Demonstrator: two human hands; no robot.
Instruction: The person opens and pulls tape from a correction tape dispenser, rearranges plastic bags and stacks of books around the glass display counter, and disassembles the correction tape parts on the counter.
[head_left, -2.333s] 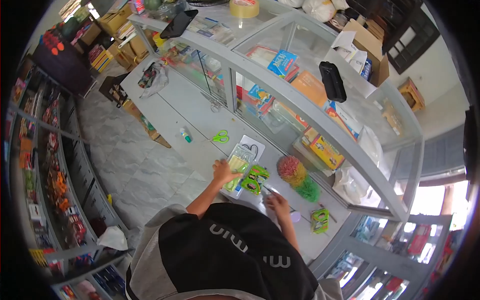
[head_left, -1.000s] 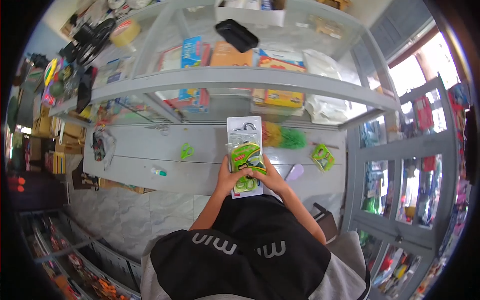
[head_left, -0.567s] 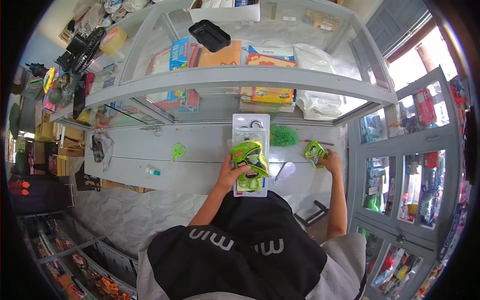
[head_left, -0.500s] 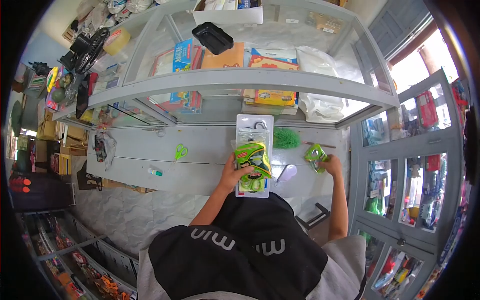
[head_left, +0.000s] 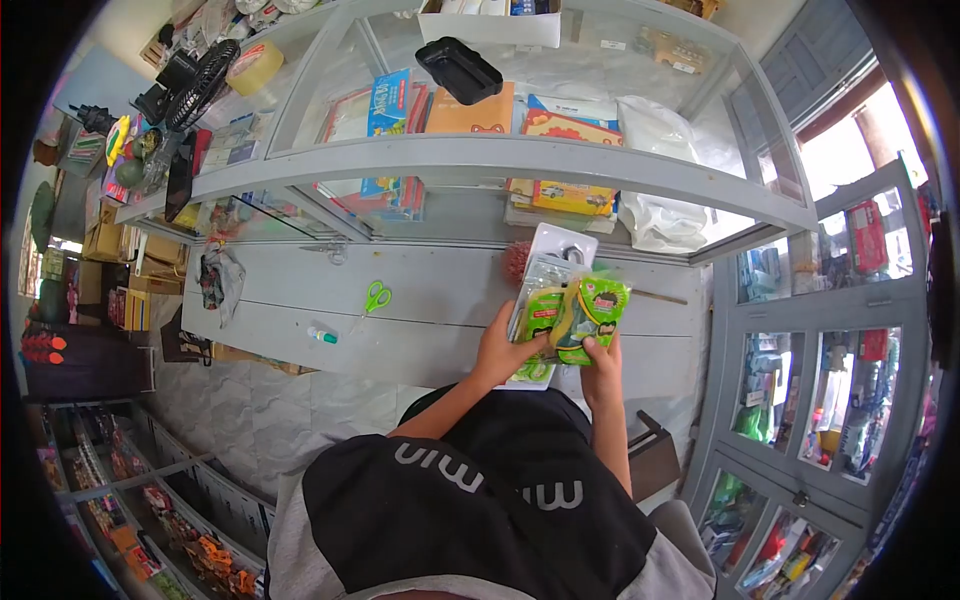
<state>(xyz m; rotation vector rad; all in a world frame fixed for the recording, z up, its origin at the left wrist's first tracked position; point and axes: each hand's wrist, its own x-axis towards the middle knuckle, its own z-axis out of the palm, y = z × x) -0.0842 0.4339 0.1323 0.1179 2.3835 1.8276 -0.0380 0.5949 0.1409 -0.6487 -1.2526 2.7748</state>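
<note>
My left hand (head_left: pixel 505 348) is closed around a stack of packs: a pale tray-like blister pack (head_left: pixel 566 241) at the back and a green plastic packet (head_left: pixel 541 312) in front. My right hand (head_left: pixel 602 372) grips a second green-and-yellow packet (head_left: pixel 598 312) by its lower edge, thumb on its face. This packet overlaps the right side of the stack. Behind the packs, a fuzzy reddish ball (head_left: pixel 517 261) pokes out at the left, and a thin stick (head_left: pixel 657 297) at the right. The packs hide whatever lies directly under them.
On the grey board lie green-handled scissors (head_left: pixel 377 296), a small green-capped bottle (head_left: pixel 322 335) and a clear bag with dark contents (head_left: pixel 218 282). A glass display case (head_left: pixel 480 160) with books and a black tray (head_left: pixel 459 71) stands beyond. Glazed cabinet doors (head_left: pixel 800 380) rise at the right.
My right hand has brought its green packet leftward against the stack. My left hand and the stack have moved right and tilted. The reddish ball now shows; the green fuzzy duster is mostly hidden.
</note>
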